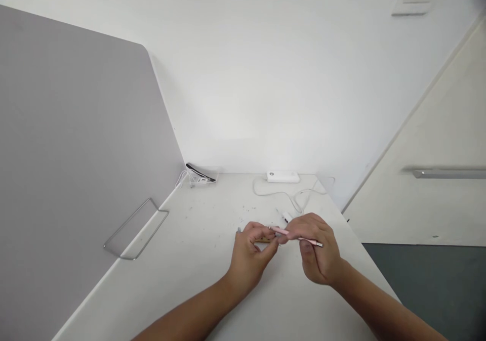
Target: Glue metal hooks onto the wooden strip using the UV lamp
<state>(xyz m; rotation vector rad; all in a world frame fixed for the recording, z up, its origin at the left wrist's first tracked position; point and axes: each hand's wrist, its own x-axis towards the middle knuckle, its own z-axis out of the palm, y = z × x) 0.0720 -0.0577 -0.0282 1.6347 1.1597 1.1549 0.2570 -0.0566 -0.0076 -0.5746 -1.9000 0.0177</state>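
Observation:
A slim pink pen (311, 241) lies across the fingers of my right hand (321, 247), which is closed around it. One end of the pen points right and slightly down; the other reaches my left fingertips. My left hand (248, 255) is closed in a pinch close to that end, and what sits between its fingers is too small to make out. Behind the left fingers shows part of a yellow-brown object (264, 240); I cannot tell whether it is held or on the desk. A small grey tip (238, 229) sticks out left of the left hand.
At the wall end of the white desk (182, 280) lies a white power bank (283, 177) with a white cable (273, 194). A black-and-white item (201, 174) lies in the left corner. Small grey crumbs dot the desktop. A wire frame (136, 229) juts from the grey partition (76, 138).

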